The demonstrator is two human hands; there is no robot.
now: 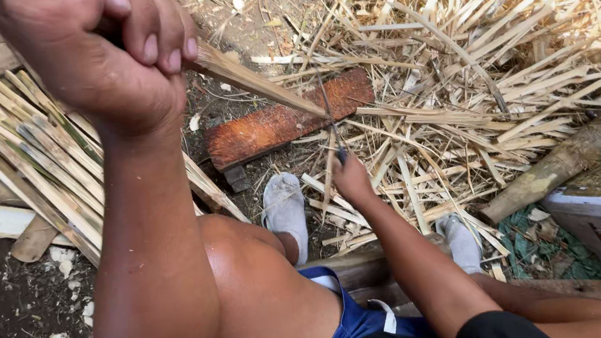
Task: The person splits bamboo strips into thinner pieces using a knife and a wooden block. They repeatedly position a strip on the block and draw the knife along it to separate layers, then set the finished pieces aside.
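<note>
I am gripping a bamboo strip [263, 84] in my left hand [102, 52], fist clenched at eleven o'clock. My right hand [351, 179] is closed round a knife handle, blade [327, 111] in the strip's far end. I judge splitting is underway; next needs steady pressure.

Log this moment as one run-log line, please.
left hand: fist shut on thin bamboo strip | right hand: gripping strip's far end with a small tool, unclear | beneath: reddish-brown wooden board

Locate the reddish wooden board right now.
Head view, centre: the reddish wooden board lies on the ground just beyond the grey-socked foot, under the bamboo strip.
</note>
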